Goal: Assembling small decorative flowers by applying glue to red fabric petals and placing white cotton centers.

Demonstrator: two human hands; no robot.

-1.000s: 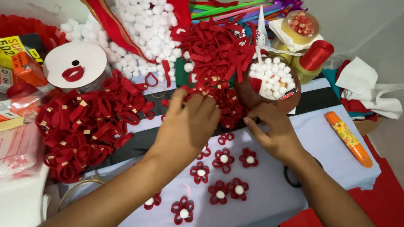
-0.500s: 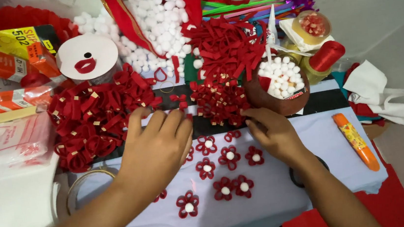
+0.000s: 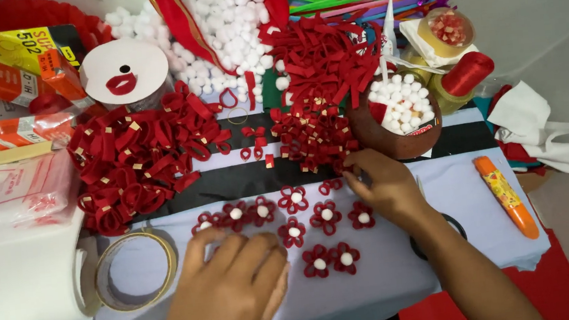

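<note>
1. Head view, the hands: the left hand (image 3: 231, 294) lies flat and palm down on the pale cloth (image 3: 393, 278) of the worktop, fingers spread and holding nothing, their tips just short of the near-left flowers; the right hand (image 3: 386, 186) reaches in from the right, fingers curled together with the tips at the near edge of the small pile of red loops (image 3: 312, 140), and whether they already pinch a loop I cannot tell.

2. Head view, the work: the finished red flowers with white centres (image 3: 325, 219) lie in loose rows on the cloth between the two hands, each apart from its neighbours; a bigger heap of red ribbon loops (image 3: 135, 164) sits far left, and a brown bowl of white pom-poms (image 3: 398, 114) stands just beyond the right hand.

3. Doing it well, as I judge it: keep the left hand pressing the cloth so it does not ruck and shift the rows; lift one loop at a time from the pile's edge, with fingertips only; keep the wrist high so the sleeve side does not sweep the flower (image 3: 361, 216) just beside it.

4. Around the edges: a tape roll (image 3: 135, 268) lies near left, touching nothing of the rows; an orange glue pen (image 3: 507, 195) rests at the right, well apart.
</note>
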